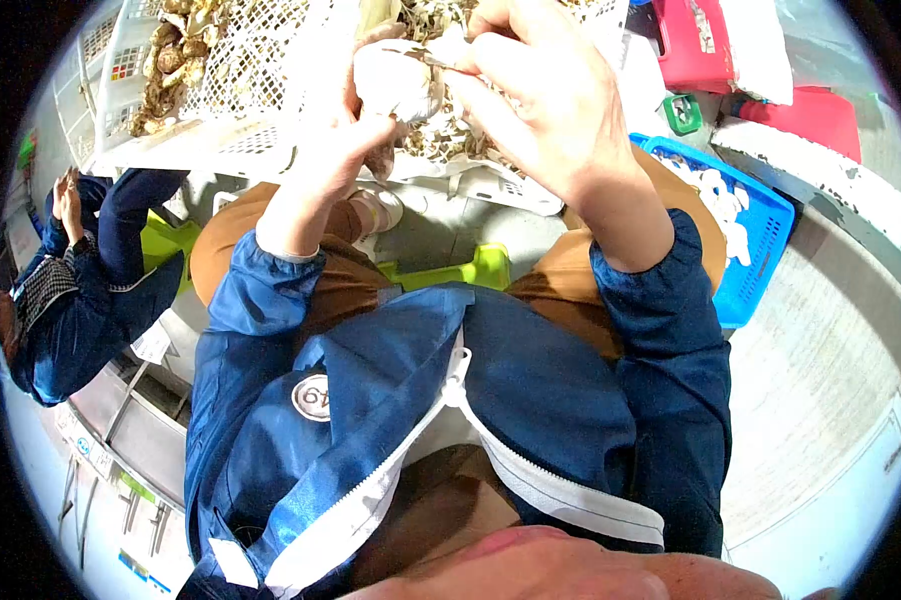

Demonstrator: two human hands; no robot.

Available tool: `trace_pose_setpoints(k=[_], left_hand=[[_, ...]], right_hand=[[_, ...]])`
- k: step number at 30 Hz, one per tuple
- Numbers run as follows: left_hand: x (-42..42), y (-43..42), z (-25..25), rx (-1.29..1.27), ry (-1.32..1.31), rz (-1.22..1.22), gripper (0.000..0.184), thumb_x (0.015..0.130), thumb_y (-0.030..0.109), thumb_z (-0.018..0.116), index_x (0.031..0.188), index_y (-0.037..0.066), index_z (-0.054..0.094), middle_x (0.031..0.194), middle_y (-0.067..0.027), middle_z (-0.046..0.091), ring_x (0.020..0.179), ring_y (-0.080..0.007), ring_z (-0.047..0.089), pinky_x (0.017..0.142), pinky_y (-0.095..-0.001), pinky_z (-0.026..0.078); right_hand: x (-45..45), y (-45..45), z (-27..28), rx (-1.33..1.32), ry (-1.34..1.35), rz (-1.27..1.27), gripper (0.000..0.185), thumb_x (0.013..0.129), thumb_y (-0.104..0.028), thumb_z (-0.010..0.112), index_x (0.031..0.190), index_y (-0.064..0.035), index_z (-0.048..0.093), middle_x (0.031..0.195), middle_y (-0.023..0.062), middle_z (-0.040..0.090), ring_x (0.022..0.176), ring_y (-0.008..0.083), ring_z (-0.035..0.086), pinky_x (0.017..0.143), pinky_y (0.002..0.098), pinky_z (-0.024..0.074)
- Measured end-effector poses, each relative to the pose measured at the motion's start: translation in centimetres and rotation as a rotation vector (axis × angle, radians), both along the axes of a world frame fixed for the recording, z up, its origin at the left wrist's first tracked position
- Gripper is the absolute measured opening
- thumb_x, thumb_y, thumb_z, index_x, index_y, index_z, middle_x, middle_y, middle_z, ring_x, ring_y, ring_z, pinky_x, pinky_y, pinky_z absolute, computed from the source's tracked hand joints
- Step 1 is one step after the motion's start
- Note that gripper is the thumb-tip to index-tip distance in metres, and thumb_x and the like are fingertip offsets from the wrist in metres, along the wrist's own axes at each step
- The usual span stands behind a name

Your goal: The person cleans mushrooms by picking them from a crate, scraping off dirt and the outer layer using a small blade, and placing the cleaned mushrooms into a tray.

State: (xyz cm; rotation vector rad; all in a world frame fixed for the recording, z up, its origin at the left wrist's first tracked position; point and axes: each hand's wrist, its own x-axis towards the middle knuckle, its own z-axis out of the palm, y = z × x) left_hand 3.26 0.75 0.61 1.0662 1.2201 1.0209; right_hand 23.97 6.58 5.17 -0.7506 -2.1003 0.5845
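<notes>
A white, rounded piece like a mushroom (395, 82) is held up over the front of the white baskets. My left hand (345, 135) is closed around its near left side, with the thumb toward me. At its right edge, my right hand (545, 95) pinches a small pale flap with thumb and fingers. Strong light washes out the detail, so I cannot tell whether the flap is still attached. Below and behind both hands lie pale, dry-looking shreds (435, 140) in a white basket.
To the left, a white mesh basket (205, 150) holds brown, knobbly pieces (182, 45). A blue basket (760, 270) with white pieces stands at my right. Beyond it are red containers (692, 50). A green stool (488, 268) shows between my legs. Another person (75, 290) sits at the left.
</notes>
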Motion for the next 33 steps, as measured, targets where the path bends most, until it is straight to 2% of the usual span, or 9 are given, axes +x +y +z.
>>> trace_pose_setpoints(k=[4, 7, 13, 19, 22, 23, 26, 30, 33], left_hand=[[0.0, 0.0, 0.3, 0.017, -0.007, -0.023, 0.076, 0.072, 0.010, 0.063, 0.144, 0.009, 0.041, 0.124, -0.0080, 0.056, 0.103, -0.0141, 0.057, 0.079, -0.0251, 0.051], [0.0, -0.3, 0.6, -0.021, -0.031, -0.015, 0.076, 0.072, 0.010, 0.064, 0.144, 0.012, 0.041, 0.125, -0.0070, 0.055, 0.106, -0.0142, 0.055, 0.085, -0.0256, 0.049], [-0.1, -0.5, -0.2, 0.036, -0.039, -0.052, 0.076, 0.072, 0.009, 0.063, 0.144, 0.011, 0.040, 0.127, -0.0097, 0.054, 0.108, -0.0169, 0.055, 0.095, -0.0298, 0.045], [0.2, -0.6, 0.5, 0.065, 0.049, -0.149, 0.074, 0.074, 0.009, 0.064, 0.143, 0.007, 0.039, 0.129, -0.0113, 0.053, 0.122, -0.0191, 0.050, 0.105, -0.0330, 0.039], [0.2, -0.3, 0.6, 0.149, 0.074, -0.177, 0.074, 0.075, 0.011, 0.065, 0.144, 0.005, 0.038, 0.134, -0.0115, 0.050, 0.127, -0.0198, 0.047, 0.108, -0.0341, 0.037], [0.0, -0.1, 0.9, 0.144, 0.030, -0.164, 0.075, 0.076, 0.011, 0.065, 0.145, 0.005, 0.037, 0.135, -0.0116, 0.049, 0.128, -0.0200, 0.047, 0.109, -0.0343, 0.036], [-0.8, 0.0, 0.5, 0.151, 0.103, -0.146, 0.077, 0.078, 0.012, 0.066, 0.148, 0.006, 0.034, 0.140, -0.0125, 0.046, 0.132, -0.0209, 0.044, 0.112, -0.0357, 0.034], [-0.6, -0.2, -0.2, 0.251, 0.188, -0.162, 0.076, 0.081, 0.012, 0.069, 0.148, 0.005, 0.033, 0.141, -0.0134, 0.046, 0.134, -0.0213, 0.042, 0.112, -0.0360, 0.034], [-0.5, -0.1, -0.2, 0.243, 0.209, -0.186, 0.075, 0.081, 0.010, 0.067, 0.147, 0.004, 0.033, 0.137, -0.0133, 0.048, 0.130, -0.0210, 0.045, 0.110, -0.0346, 0.036]], right_hand=[[0.5, -0.6, -1.3, -0.197, -0.010, 0.010, 0.017, 0.087, -0.019, 0.063, 0.090, -0.0027, 0.067, 0.098, 0.0120, 0.067, 0.089, 0.0315, 0.066, 0.078, 0.0396, 0.0531], [0.7, -0.7, -2.1, -0.302, 0.078, 0.113, 0.018, 0.087, -0.020, 0.064, 0.094, -0.0033, 0.068, 0.094, 0.0131, 0.067, 0.087, 0.0324, 0.066, 0.078, 0.0397, 0.0530], [0.5, -1.0, -2.5, -0.207, -0.013, 0.063, 0.023, 0.087, -0.020, 0.064, 0.104, -0.0049, 0.067, 0.092, 0.0136, 0.068, 0.086, 0.0328, 0.066, 0.077, 0.0409, 0.0533], [-0.1, -1.7, -2.1, -0.074, -0.246, -0.098, 0.015, 0.086, -0.012, 0.069, 0.097, -0.0031, 0.068, 0.089, 0.0094, 0.070, 0.079, 0.0242, 0.069, 0.073, 0.0323, 0.0547], [0.2, -0.9, -1.6, -0.373, -0.119, -0.094, 0.019, 0.088, -0.021, 0.061, 0.094, -0.0039, 0.067, 0.091, 0.0135, 0.067, 0.082, 0.0333, 0.065, 0.073, 0.0405, 0.0532], [0.9, -0.2, -1.6, -0.249, -0.030, -0.046, 0.013, 0.084, -0.010, 0.070, 0.093, -0.0014, 0.068, 0.097, 0.0104, 0.071, 0.087, 0.0198, 0.068, 0.077, 0.0301, 0.0535], [1.2, -0.2, -1.9, -0.334, 0.134, 0.097, 0.016, 0.086, -0.017, 0.065, 0.088, -0.0015, 0.065, 0.089, 0.0142, 0.068, 0.083, 0.0340, 0.066, 0.075, 0.0392, 0.0532], [0.9, 0.1, -2.3, -0.192, 0.092, 0.209, 0.018, 0.085, -0.018, 0.068, 0.092, -0.0008, 0.067, 0.093, 0.0152, 0.068, 0.086, 0.0330, 0.067, 0.076, 0.0381, 0.0535], [1.1, -0.5, -2.2, -0.295, 0.019, 0.154, 0.022, 0.088, -0.018, 0.064, 0.103, -0.0025, 0.067, 0.092, 0.0155, 0.067, 0.084, 0.0337, 0.066, 0.075, 0.0397, 0.0529]])
